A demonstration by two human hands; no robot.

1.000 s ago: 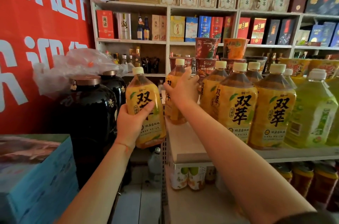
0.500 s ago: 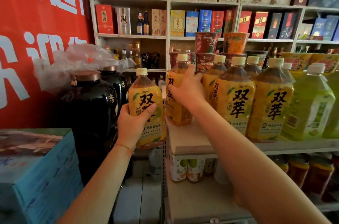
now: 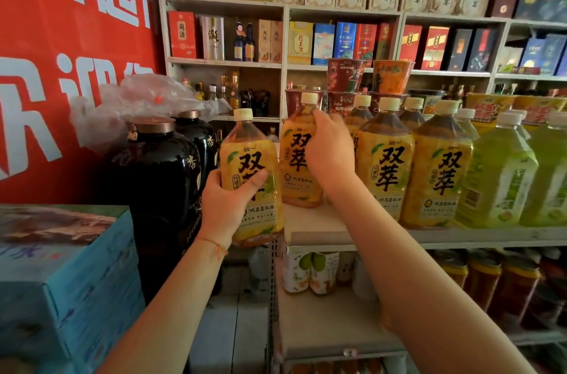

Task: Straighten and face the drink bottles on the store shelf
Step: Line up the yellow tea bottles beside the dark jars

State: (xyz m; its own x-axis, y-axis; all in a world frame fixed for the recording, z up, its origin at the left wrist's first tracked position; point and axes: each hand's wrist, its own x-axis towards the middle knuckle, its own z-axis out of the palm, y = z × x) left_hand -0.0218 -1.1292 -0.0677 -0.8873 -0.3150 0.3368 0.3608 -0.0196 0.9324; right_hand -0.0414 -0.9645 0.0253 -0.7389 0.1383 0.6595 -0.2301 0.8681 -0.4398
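Over the last second the bottle at the left end of the shelf (image 3: 445, 235) has turned: where it showed mostly its edge, the end bottle (image 3: 296, 159) now presents its big black label characters nearly square to the aisle, though the right hand (image 3: 329, 152) covers the label's right part. That hand has shifted from the bottle's near side to its right shoulder, fingers curled round it. By my reading this bottle is close to faced, and the bare patch of shelf in front of it is where the spare one probably belongs. The left hand (image 3: 228, 205) grips the held bottle (image 3: 250, 177) low on its body, thumb across the label, keeping it upright in the air just left of the shelf's end, off the board altogether, much as it was a second ago. The two hands are apart, each clamped on its own bottle. Right of the end bottle stand more amber bottles (image 3: 386, 165), labels forward, and beyond them the green bottles (image 3: 503, 177) carry on the row. The bottles are clear, thin plastic with rounded shoulders, slightly waisted bodies and cream screw caps; glossy yellow film wraps their middles and should be slick under the fingers. The shelf is a flat pale board with a metal front lip. Left of it squat dark glazed jars (image 3: 159, 177) sit under a crinkled plastic sheet.
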